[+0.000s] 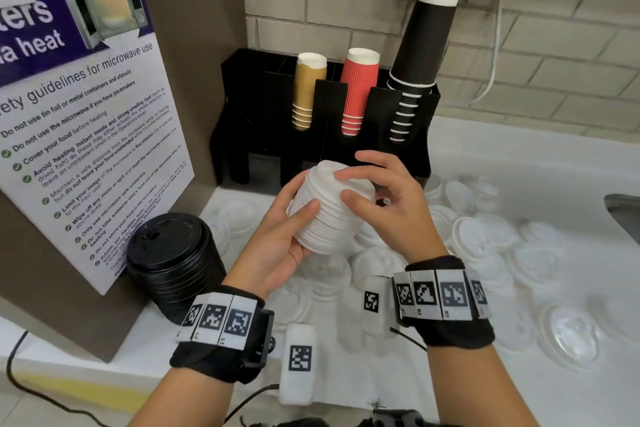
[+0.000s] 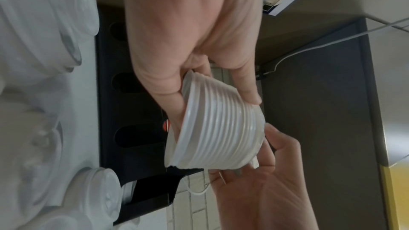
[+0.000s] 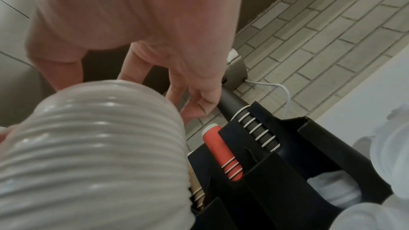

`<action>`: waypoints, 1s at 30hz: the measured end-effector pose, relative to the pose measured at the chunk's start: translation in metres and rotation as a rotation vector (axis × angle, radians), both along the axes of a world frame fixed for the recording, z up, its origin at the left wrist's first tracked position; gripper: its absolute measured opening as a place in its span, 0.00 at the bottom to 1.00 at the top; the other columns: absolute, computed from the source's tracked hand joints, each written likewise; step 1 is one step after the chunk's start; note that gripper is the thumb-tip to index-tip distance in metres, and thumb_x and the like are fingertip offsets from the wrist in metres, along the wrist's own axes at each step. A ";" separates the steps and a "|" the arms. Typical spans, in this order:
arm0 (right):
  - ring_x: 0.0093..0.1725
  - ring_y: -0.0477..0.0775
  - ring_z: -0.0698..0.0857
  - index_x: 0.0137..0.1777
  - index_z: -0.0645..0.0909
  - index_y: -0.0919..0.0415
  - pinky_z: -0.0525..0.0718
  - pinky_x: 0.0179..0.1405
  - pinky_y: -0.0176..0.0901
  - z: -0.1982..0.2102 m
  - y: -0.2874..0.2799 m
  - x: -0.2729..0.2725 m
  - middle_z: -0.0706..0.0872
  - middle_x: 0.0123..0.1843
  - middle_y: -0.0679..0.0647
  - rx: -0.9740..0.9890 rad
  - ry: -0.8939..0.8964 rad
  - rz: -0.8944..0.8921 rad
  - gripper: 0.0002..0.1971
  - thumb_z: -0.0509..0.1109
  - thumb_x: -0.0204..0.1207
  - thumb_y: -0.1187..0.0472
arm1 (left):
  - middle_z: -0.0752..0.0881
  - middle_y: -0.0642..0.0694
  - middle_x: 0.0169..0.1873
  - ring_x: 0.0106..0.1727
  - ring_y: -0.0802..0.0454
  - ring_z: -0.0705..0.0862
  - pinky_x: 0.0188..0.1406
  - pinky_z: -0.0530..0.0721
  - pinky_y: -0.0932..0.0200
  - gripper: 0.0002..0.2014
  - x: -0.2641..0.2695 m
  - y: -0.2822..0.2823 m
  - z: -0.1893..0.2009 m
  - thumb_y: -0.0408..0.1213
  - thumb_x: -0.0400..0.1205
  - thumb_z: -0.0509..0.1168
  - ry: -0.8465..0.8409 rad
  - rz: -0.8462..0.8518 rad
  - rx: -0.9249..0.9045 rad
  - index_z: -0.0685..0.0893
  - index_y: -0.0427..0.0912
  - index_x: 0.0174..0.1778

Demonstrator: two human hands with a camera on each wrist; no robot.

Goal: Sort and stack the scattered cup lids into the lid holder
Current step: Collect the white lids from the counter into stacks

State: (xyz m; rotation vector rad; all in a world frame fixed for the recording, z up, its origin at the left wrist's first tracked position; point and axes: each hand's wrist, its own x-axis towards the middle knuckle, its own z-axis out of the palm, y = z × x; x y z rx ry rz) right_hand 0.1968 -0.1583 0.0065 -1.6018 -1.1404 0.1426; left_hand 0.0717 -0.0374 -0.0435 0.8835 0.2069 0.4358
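Note:
A nested stack of white lids (image 1: 329, 208) is held tilted in the air in front of the black lid and cup holder (image 1: 242, 114). My left hand (image 1: 301, 229) grips the stack's wide end from below, thumb on its side. My right hand (image 1: 360, 189) curls over its narrow top end, thumb and fingers touching it. The left wrist view has the ribbed stack (image 2: 217, 128) between the left hand (image 2: 199, 59) and the right hand (image 2: 265, 172). In the right wrist view the stack (image 3: 99, 146) fills the lower left under the right hand (image 3: 166, 59). Several loose white lids (image 1: 485, 239) lie scattered on the counter.
The holder's upper slots carry tan cups (image 1: 308, 90), red cups (image 1: 356, 90) and tall black cups (image 1: 419, 45). A stack of black lids (image 1: 173, 260) stands on the counter at left, beside a microwave poster (image 1: 69, 114). A sink edge (image 1: 623, 211) shows at far right.

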 end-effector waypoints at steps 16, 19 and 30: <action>0.52 0.36 0.82 0.60 0.82 0.44 0.77 0.52 0.27 0.027 -0.029 0.058 0.84 0.61 0.45 -0.212 0.049 -0.116 0.11 0.67 0.81 0.59 | 0.84 0.44 0.67 0.68 0.47 0.84 0.56 0.88 0.52 0.48 0.008 0.009 0.013 0.48 0.60 0.85 -0.064 0.100 -0.101 0.73 0.45 0.76; 0.41 0.31 0.81 0.56 0.83 0.49 0.76 0.41 0.18 0.021 -0.036 0.080 0.86 0.54 0.49 -0.479 -0.045 -0.164 0.08 0.67 0.81 0.61 | 0.85 0.45 0.66 0.67 0.47 0.84 0.55 0.88 0.54 0.38 0.006 0.017 0.014 0.44 0.70 0.78 -0.082 0.125 -0.113 0.73 0.46 0.76; 0.68 0.64 0.77 0.80 0.58 0.39 0.77 0.64 0.56 -0.050 0.035 0.092 0.76 0.70 0.58 -1.381 -0.503 -0.080 0.50 0.74 0.58 0.30 | 0.84 0.46 0.68 0.68 0.47 0.83 0.51 0.88 0.54 0.41 0.006 0.021 0.020 0.45 0.66 0.81 -0.095 0.078 -0.060 0.74 0.48 0.76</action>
